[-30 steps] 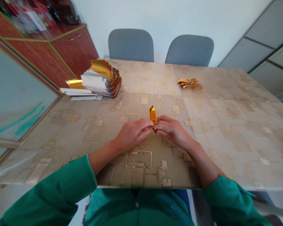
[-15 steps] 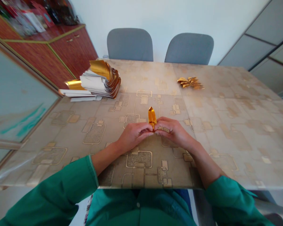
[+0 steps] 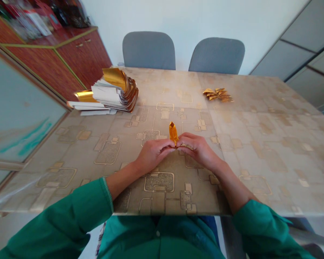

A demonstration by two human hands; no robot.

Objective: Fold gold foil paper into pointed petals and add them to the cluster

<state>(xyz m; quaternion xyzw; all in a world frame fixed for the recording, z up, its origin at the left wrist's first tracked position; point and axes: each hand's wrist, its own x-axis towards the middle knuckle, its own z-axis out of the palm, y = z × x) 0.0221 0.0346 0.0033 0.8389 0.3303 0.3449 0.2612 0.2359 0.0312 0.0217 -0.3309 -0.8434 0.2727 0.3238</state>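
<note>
One gold paper [image 3: 173, 133]; tip away, slightly left; long axis fore-aft

On the table [image 3: 259, 144] (chairs [image 3: 149, 50] behind it), paper stack [image 3: 110, 94] left, folded papers [image 3: 217, 95] right; nearer, one piece [image 3: 173, 133] between both hands [image 3: 152, 153].

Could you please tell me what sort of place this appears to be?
Probably a home dining room, judging by the large table, the two grey chairs behind it, and the reddish-brown cabinet.

On the table [image 3: 275, 151] I have room near right; left hand [image 3: 153, 153] and right hand [image 3: 198, 147] block the middle, paper stack [image 3: 112, 93] far left, folded pieces [image 3: 218, 95] far right.
</note>
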